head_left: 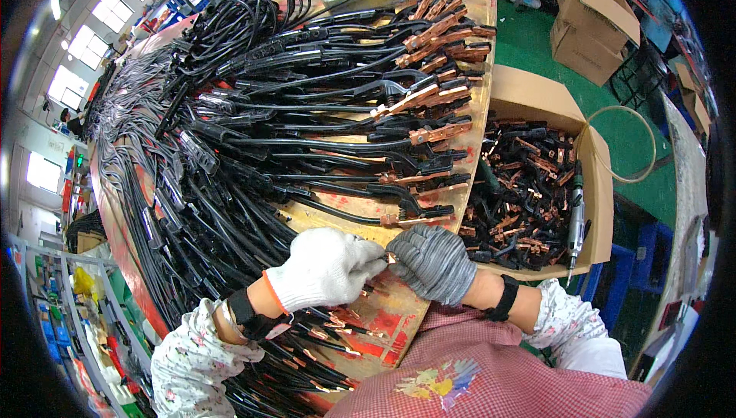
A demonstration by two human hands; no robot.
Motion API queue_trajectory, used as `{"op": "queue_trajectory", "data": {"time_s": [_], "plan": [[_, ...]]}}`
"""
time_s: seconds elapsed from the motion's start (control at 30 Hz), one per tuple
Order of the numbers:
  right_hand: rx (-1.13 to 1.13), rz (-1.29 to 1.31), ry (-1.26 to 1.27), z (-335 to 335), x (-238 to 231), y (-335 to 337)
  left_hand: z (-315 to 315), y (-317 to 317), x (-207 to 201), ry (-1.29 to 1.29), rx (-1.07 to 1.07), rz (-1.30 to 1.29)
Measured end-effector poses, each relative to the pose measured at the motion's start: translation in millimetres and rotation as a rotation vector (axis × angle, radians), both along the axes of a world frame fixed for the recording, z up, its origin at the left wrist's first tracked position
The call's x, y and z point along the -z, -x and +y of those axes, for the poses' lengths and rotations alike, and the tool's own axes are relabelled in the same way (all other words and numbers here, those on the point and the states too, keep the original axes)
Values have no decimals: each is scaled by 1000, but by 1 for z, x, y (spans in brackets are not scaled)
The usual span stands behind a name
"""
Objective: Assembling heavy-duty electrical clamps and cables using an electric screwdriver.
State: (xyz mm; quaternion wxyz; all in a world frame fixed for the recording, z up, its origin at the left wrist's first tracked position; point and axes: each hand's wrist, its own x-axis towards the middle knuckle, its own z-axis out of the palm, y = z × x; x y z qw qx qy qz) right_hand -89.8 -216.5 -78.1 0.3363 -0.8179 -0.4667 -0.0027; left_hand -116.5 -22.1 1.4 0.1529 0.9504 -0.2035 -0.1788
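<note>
My left hand (326, 264), in a white knitted glove, is closed in a pinch at the near edge of the board. What sits between its fingertips is hidden. Right beside it, almost touching, my right hand (433, 262) in a grey striped glove is closed on a small copper-coloured piece (392, 258), whose end shows between the two hands. Just beyond them lies a black cable clamp (418, 215) with copper jaws, at the near end of a row of such clamps on black cables. Under my left forearm, loose cable ends (337, 326) with bare copper tips spread out.
Bundled black cables (222, 126) cover most of the wooden board (337, 215). To the right, a cardboard box (602, 188) holds many loose copper-jawed clamps, with a powered screwdriver (576, 215) lying over them. A hose loop (652, 159) hangs behind it. Cartons (586, 42) stand farther back.
</note>
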Motion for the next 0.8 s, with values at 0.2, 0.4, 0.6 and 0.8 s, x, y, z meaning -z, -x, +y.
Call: {"op": "queue_trajectory", "data": {"time_s": [0.2, 0.4, 0.6, 0.8], "plan": [[559, -24, -248, -75, 7, -14, 5, 4, -1, 86, -38, 4], [1369, 243, 579, -267, 75, -28, -18, 5, -3, -8, -75, -35], [1398, 316, 634, -248, 90, -44, -18, 7, 0, -36, -132, -112], [1054, 1016, -683, -266, 79, -33, -28, -2, 9, 9, -171, -155]]}}
